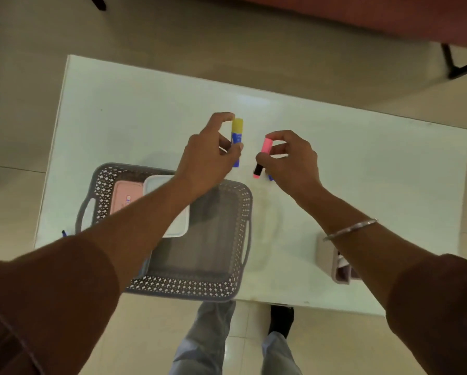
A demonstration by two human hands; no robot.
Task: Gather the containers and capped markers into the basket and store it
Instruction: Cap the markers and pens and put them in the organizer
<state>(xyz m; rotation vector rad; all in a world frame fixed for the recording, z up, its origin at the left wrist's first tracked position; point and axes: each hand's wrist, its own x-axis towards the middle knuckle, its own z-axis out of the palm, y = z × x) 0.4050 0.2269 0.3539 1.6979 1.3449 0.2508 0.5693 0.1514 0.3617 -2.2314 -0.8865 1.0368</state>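
Two hands reach out over the pale desk (362, 163), both arms stretched toward 12 o'clock. Left hand (208, 155) pinches a blue marker with a yellow cap (237, 131), its fingers (224, 116) curled round it; the marker's long axis runs 12 to 6, cap toward 12. Right hand (289, 158) pinches a black marker with a pink cap (264, 152), tilted, cap toward 1 o'clock. At 7 o'clock of the hands sits the grey perforated basket (227, 288), holding a pink container (124, 196) and a white container (178, 226).
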